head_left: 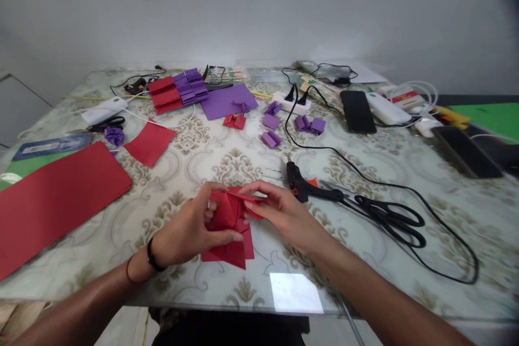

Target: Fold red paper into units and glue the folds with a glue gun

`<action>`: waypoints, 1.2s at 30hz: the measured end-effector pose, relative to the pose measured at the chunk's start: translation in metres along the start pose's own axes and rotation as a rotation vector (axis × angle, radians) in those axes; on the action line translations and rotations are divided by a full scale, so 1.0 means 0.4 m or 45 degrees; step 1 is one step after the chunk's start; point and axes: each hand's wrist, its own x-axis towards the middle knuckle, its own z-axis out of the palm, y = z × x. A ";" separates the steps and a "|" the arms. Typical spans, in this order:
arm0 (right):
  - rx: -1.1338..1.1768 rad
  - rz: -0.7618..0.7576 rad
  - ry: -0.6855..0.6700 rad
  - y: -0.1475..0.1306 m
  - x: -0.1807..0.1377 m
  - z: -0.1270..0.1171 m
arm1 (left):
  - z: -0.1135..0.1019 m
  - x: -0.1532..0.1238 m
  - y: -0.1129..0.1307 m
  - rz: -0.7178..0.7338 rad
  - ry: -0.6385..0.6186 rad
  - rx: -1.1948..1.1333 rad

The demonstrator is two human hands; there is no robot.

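Near the front middle of the table lies a folded red paper piece, with its flaps standing up and more red paper under it. My left hand curls around its left side, thumb across the front and fingers behind. A raised red flap on the right side is pinched between the thumb and fingers of my right hand. Parts of the folds are hidden behind the fingers. To the right of my right hand lies a black glue gun, and black-handled scissors rest beyond it.
Red sheets are stacked at the left, with a red square nearby. Folded purple pieces and a small red one lie farther back. A power strip, phones and a looping black cord occupy the right side.
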 end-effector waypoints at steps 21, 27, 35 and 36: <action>-0.031 -0.075 -0.047 -0.014 -0.003 -0.021 | -0.005 0.006 0.016 -0.081 0.050 0.372; 0.023 -0.001 -0.108 -0.018 -0.008 -0.010 | 0.000 0.005 0.018 -0.044 -0.010 0.356; 0.034 0.005 -0.094 -0.013 -0.006 -0.009 | -0.002 0.007 -0.005 -0.022 0.030 0.532; 0.031 0.007 -0.087 -0.013 -0.006 -0.010 | -0.003 0.007 -0.007 -0.032 0.033 0.542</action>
